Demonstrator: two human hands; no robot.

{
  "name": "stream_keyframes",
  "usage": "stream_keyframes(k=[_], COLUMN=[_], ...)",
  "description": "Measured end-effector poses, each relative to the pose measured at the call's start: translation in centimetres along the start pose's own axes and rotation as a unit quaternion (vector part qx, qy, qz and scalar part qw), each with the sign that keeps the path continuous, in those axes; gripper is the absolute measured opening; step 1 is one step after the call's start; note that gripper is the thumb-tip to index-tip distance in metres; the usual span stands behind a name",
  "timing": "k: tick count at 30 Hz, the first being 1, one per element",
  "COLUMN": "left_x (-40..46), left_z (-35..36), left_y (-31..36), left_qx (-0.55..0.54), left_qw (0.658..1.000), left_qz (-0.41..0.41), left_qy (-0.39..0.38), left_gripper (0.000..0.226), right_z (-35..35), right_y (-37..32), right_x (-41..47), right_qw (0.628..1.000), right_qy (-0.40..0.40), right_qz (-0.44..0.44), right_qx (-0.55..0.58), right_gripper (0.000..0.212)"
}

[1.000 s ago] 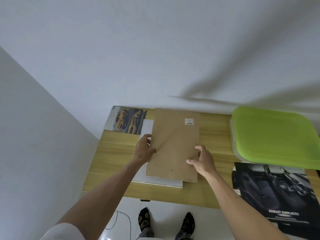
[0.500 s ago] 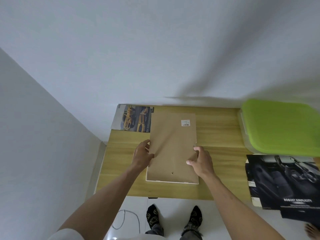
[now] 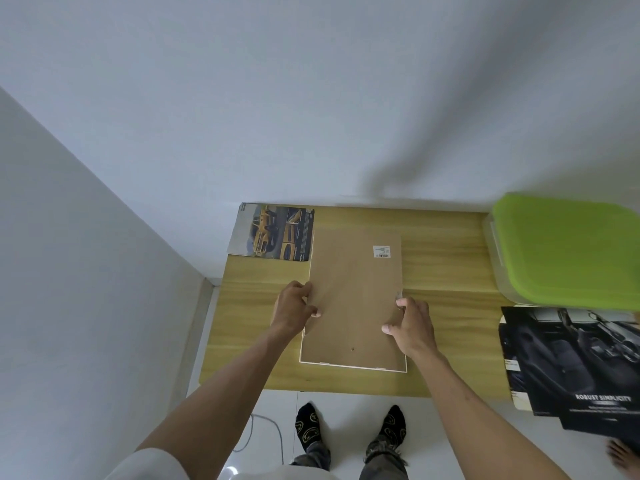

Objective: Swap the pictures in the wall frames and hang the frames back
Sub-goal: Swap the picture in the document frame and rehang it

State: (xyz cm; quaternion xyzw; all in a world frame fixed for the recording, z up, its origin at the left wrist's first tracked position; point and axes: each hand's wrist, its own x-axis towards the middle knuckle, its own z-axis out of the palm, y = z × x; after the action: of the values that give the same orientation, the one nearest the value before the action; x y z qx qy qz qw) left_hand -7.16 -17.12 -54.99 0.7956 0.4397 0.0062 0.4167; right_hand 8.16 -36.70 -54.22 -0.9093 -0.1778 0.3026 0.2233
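The brown fibreboard backing panel [image 3: 353,299] lies in the white picture frame [image 3: 353,366] at the middle of the light wooden bench [image 3: 446,271]. Bare wood runs left of the panel to the bench edge, and right of it up to the clear storage box with a lime-green lid [image 3: 568,251]. That box blocks the far right. A dark car-interior poster [image 3: 571,358] covers the near right corner, overhanging the edge. Beyond the panel's far left corner lies a yellow-car print [image 3: 273,233], apparently touching it. The white wall [image 3: 311,98] closes the far side. The left hand [image 3: 292,308] and right hand [image 3: 412,325] occupy the panel's two long edges.
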Motion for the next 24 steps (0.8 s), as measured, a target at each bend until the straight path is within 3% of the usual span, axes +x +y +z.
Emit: stream_keyframes(k=[6,11,13,16,20,24], left_x=[0.5,1.2,1.5,2.1,4.2,6.6], left_z=[-0.3,-0.2,-0.2,-0.1,0.2,0.5], left_y=[0.3,0.9,1.5,2.7,3.8,4.3], left_qx=[0.049,0.125,0.181,0.325,0.418,0.456], left_qw=[0.998,0.99,0.98,0.938,0.893,0.862], left_qz=[-0.035,-0.01,0.017,0.092,0.133,0.137], left_qy=[-0.019,-0.063,-0.08,-0.079,-0.097,-0.175], left_gripper=[0.067,0.041,0.038,0.057,0.111,0.144], right_z=[0.1,-0.1,-0.5,-0.6,-0.6,-1.0], right_y=[-0.2,-1.2,-2.3,-3.9,-4.8,-5.4], right_x=[0.2,1.0,1.2,2.1,4.7,6.9], right_qw=[0.999,0.993,0.978,0.932,0.888,0.868], right_qy=[-0.008,-0.03,-0.034,-0.008,-0.058,-0.145], right_qz=[-0.005,-0.009,-0.006,-0.053,-0.126,-0.135], right_qx=[-0.037,-0.113,-0.207,-0.359,-0.438,-0.456], right_gripper=[0.06,0.057,0.06,0.089,0.145,0.155])
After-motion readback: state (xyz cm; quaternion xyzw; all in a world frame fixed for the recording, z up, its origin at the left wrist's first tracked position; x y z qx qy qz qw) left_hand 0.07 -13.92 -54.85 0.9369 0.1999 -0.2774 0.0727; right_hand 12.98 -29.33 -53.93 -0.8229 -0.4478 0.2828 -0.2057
